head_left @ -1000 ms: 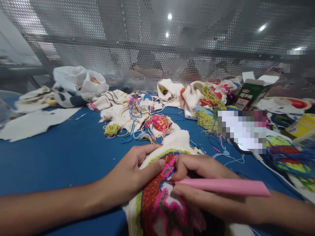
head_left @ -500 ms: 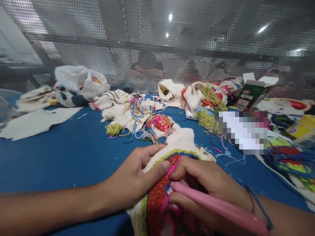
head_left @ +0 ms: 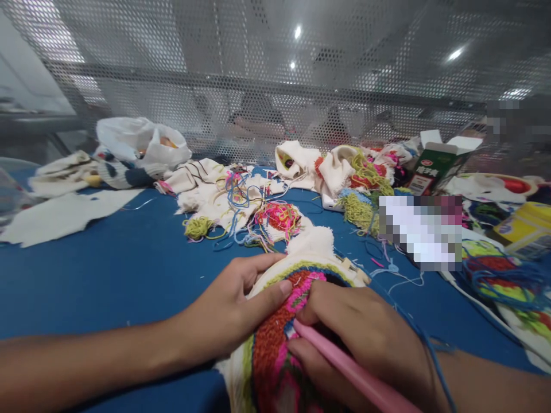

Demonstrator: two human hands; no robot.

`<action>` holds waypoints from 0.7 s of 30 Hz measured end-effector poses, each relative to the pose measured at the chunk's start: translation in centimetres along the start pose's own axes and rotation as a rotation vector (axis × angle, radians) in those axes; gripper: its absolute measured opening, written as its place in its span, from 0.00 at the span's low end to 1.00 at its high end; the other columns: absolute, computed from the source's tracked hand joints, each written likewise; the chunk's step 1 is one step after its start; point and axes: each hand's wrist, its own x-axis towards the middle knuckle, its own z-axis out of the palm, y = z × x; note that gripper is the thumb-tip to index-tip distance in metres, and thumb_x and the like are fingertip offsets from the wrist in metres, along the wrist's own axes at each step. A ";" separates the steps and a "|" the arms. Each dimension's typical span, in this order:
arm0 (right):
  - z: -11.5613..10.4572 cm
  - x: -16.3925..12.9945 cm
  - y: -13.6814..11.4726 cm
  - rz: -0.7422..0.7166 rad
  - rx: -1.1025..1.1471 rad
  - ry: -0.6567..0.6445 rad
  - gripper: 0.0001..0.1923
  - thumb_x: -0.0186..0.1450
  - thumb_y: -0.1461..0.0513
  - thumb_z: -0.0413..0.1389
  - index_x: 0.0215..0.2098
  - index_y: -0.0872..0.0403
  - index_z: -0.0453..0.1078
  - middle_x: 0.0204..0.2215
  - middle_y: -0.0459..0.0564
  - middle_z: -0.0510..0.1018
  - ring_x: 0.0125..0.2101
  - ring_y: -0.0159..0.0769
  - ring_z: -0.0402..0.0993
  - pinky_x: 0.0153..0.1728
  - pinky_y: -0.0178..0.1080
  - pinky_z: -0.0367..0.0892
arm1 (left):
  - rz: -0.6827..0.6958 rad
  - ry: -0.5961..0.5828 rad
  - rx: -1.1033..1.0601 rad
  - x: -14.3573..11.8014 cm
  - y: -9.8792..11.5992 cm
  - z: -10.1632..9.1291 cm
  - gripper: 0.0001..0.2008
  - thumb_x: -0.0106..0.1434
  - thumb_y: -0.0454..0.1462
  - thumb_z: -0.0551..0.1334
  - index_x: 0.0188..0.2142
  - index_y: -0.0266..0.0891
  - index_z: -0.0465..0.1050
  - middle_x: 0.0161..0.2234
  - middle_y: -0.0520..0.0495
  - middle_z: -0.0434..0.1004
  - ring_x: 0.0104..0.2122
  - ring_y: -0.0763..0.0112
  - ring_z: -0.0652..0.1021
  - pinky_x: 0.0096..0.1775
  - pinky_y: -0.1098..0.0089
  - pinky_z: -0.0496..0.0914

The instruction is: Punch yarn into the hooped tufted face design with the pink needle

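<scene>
My left hand (head_left: pixel 247 304) grips the far left rim of an embroidery hoop (head_left: pixel 262 281), thumb on top and fingers over the edge. Stretched in the hoop is a cream cloth worked with looped yarn (head_left: pixel 273 338) in red, pink, blue, olive and dark green. Between the fingers and thumb of my right hand (head_left: pixel 348 327) is a pink punch needle (head_left: pixel 344 367). Its front end meets the worked cloth near a small blue and white patch; the tip itself is hidden. A strand of blue yarn (head_left: pixel 434 358) runs over my right wrist.
Loose yarn (head_left: pixel 278 218) and cloth scraps (head_left: pixel 206 198) lie across the back of the blue table (head_left: pixel 167 275). A white plastic bag (head_left: pixel 138 140) stands back left. To the right are a green box (head_left: pixel 433 169), a yellow package (head_left: pixel 525 229) and blue yarn (head_left: pixel 508 281).
The right hand and pink punch needle have shifted slightly left and lower, showing more pink loops near the top. My left hand keeps its hold, and the hoop appears slightly further left.
</scene>
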 end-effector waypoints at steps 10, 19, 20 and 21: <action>-1.0 1.0 0.1 0.236 0.326 -0.132 0.07 0.54 0.68 0.51 0.20 0.54 0.58 0.16 0.39 0.64 0.17 0.24 0.58 0.19 0.28 0.55 | -0.032 -0.024 -0.025 0.2 0.0 -0.2 0.16 0.61 0.39 0.57 0.48 0.37 0.68 0.42 0.47 0.76 0.39 0.67 0.75 0.40 0.73 0.67; -2.0 0.4 1.1 0.271 0.613 -0.162 0.08 0.56 0.61 0.51 0.21 0.54 0.56 0.17 0.40 0.63 0.18 0.26 0.57 0.20 0.31 0.53 | -0.055 -0.004 0.011 0.0 0.1 -0.1 0.17 0.62 0.40 0.56 0.47 0.35 0.69 0.38 0.47 0.77 0.36 0.67 0.75 0.36 0.74 0.68; -2.1 0.3 1.1 0.266 0.612 -0.149 0.08 0.55 0.62 0.50 0.21 0.54 0.56 0.17 0.40 0.62 0.18 0.26 0.57 0.20 0.31 0.52 | -0.060 0.000 0.014 0.0 0.1 -0.1 0.17 0.62 0.40 0.56 0.48 0.35 0.68 0.38 0.47 0.77 0.36 0.67 0.75 0.36 0.74 0.68; -2.2 0.3 1.0 0.265 0.606 -0.139 0.08 0.55 0.62 0.50 0.21 0.54 0.56 0.17 0.40 0.62 0.18 0.26 0.56 0.20 0.31 0.52 | -0.067 0.001 0.015 -0.1 0.2 -0.1 0.17 0.61 0.40 0.56 0.48 0.35 0.68 0.38 0.47 0.77 0.36 0.67 0.75 0.36 0.74 0.68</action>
